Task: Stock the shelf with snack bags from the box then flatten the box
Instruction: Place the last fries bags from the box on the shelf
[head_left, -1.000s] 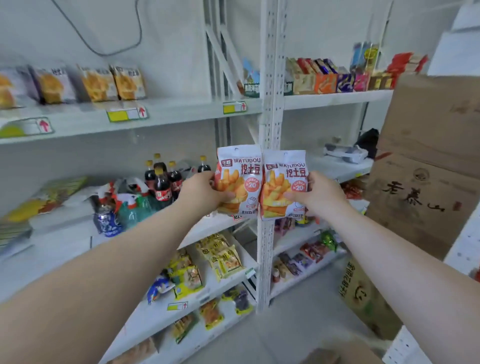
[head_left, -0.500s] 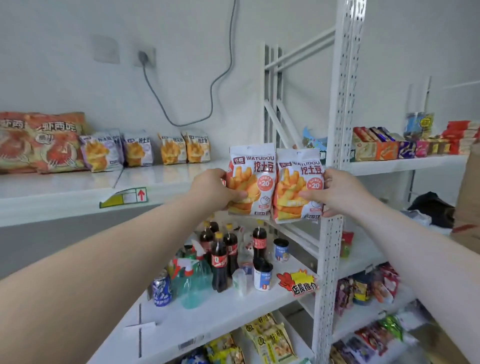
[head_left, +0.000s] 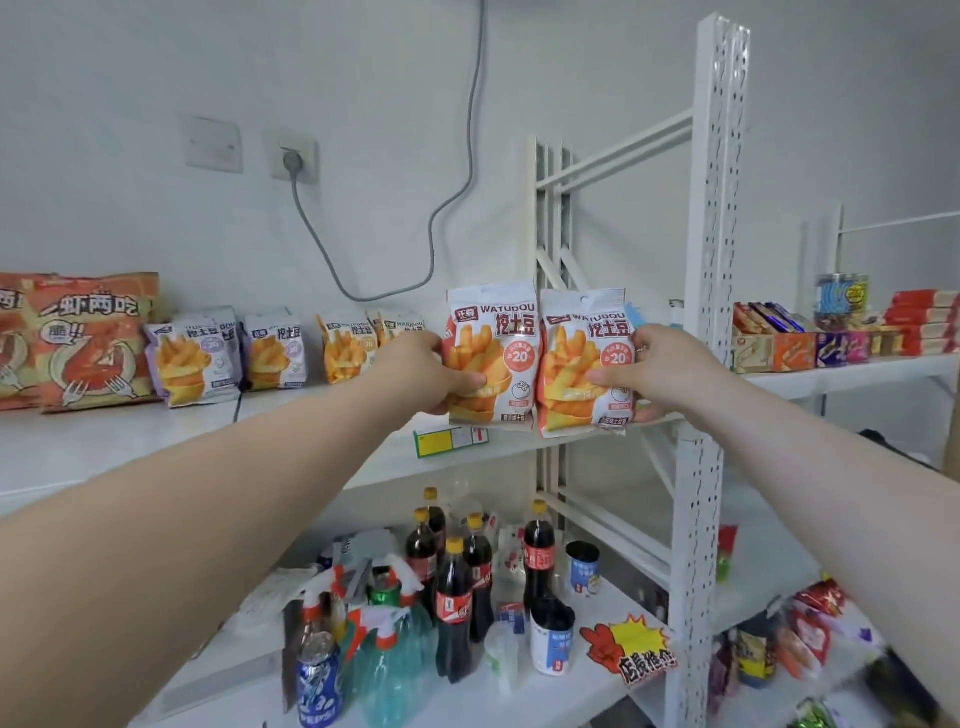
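Observation:
I hold two orange-and-white potato-stick snack bags upright, side by side, at the front edge of the upper white shelf (head_left: 322, 423). My left hand (head_left: 423, 371) grips the left snack bag (head_left: 493, 358) by its left edge. My right hand (head_left: 657, 366) grips the right snack bag (head_left: 587, 364) by its right edge. Both bags' bottoms sit at shelf level; whether they rest on it I cannot tell. Further left on the same shelf stand several similar small bags (head_left: 275, 351) in a row. The box is out of view.
Two large orange shrimp-snack bags (head_left: 88, 340) stand at the shelf's far left. A white perforated upright post (head_left: 711, 260) rises just right of my right hand. Below are cola bottles (head_left: 454, 608), spray bottles and cans. Boxed snacks (head_left: 800, 338) fill the right-hand shelf.
Both hands have carried the two bags upward from the middle shelf level to the upper shelf's front edge. My view has tilted up and left along with them.

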